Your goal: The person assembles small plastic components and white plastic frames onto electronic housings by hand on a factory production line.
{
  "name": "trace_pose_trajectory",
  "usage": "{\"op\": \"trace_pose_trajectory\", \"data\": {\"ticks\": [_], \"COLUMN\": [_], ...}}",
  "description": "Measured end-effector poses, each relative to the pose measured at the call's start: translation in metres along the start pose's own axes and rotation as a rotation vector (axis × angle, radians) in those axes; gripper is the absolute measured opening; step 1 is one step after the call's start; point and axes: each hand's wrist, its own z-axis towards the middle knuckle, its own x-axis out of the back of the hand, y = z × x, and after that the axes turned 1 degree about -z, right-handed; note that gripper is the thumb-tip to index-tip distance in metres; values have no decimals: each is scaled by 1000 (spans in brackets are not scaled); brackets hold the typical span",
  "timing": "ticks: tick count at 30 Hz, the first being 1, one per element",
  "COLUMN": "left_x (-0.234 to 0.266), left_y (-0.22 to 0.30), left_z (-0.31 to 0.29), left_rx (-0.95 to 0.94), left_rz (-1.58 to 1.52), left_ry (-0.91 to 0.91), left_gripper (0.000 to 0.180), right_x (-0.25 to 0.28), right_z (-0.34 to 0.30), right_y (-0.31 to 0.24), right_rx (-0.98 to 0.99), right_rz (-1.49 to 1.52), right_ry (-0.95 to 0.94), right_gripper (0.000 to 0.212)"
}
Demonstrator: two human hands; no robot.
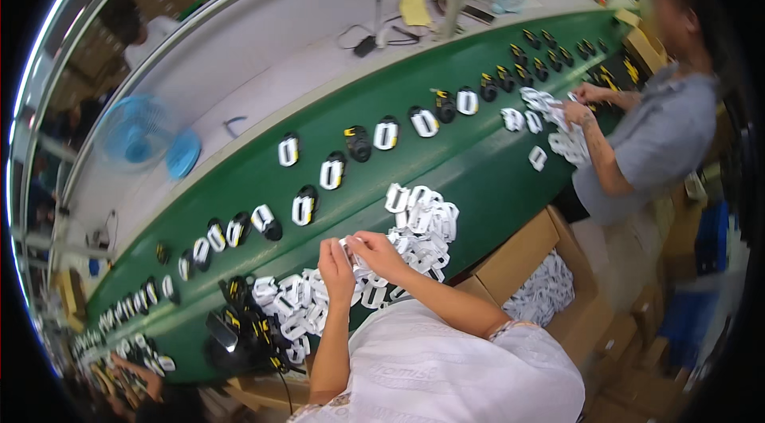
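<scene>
A small white part (348,244) sits pinched between the fingertips of both hands, just above the near edge of the green belt (478,176). The left hand (336,270) is at 7 o'clock of the part, fingers curled up onto it, forearm rising from the lower edge. The right hand (381,254) is at 4 o'clock, fingers pressed on the part, forearm running to lower right. White parts are heaped (418,224) at 2 o'clock and (291,303) at 8 o'clock.

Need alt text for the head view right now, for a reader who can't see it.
Left hand and right hand pinch a small white plastic part above a heap of white parts at the edge of a green conveyor belt. A row of black-and-white pieces runs along it; a co-worker handles parts farther down.
</scene>
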Motion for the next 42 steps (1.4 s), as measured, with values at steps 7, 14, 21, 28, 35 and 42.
{"op": "trace_pose_trajectory", "data": {"ticks": [7, 14, 21, 28, 35, 42], "left_x": [-9, -9, -3, -18, -6, -4], "left_y": [16, 40, 53, 73, 102, 104], "left_z": [-7, -12, -4, -9, -21, -22], "left_rx": [171, -115, -142, -75, -260, -382], "left_rz": [-407, 124, 119, -429, -22, 50], "left_ry": [-135, -15, 157, -73, -24, -4], "left_gripper": [19, 21, 22, 24, 19, 19], "right_x": [7, 7, -23, -14, -4, -11], "right_z": [-11, -10, -7, -18, -30, -29], "right_y": [-22, -41, -70, -77, -78, -89], "right_rx": [89, 28, 535, 141, 264, 345], "right_rz": [-231, -216, -731, 151, -31, -116], "right_ry": [-6, -86, 49, 59, -45, -79], "right_gripper": [19, 26, 27, 32, 35, 34]}}
